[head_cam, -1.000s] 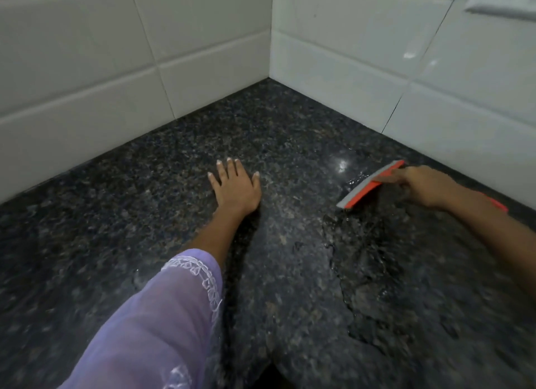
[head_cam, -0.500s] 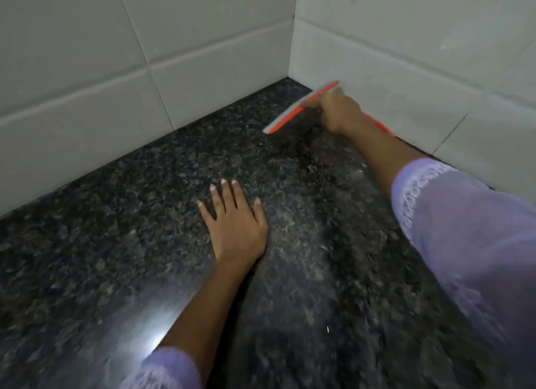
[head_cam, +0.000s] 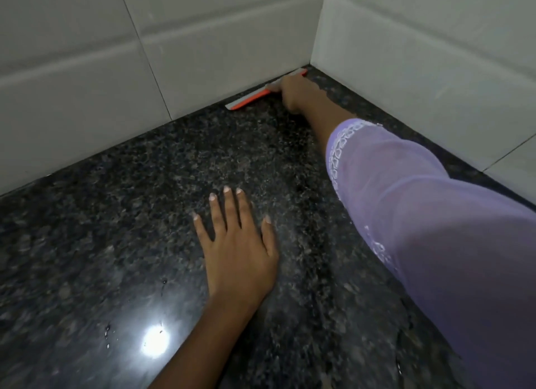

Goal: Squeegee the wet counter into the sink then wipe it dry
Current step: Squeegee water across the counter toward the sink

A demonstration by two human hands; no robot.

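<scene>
A: Nearest, on the dark counter point(head_cam: 121, 243)?
B: Left hand point(head_cam: 237, 252) flat, fingers straight, bracing.
A: Farther?
B: Right hand point(head_cam: 293, 94) gripping squeegee point(head_cam: 252, 98), blade against the back wall point(head_cam: 203, 55) by the corner.
A: Risk?
B: Water stranded along the wall joint if lifted early.
A: Versus half a second ago?
B: Deeper into the corner.

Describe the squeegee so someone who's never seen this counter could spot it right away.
Find the far corner where the two white tiled walls meet the dark speckled counter. The squeegee lies along the foot of the left wall there, gripped by the right hand. It is the only orange and grey thing in sight.
</scene>
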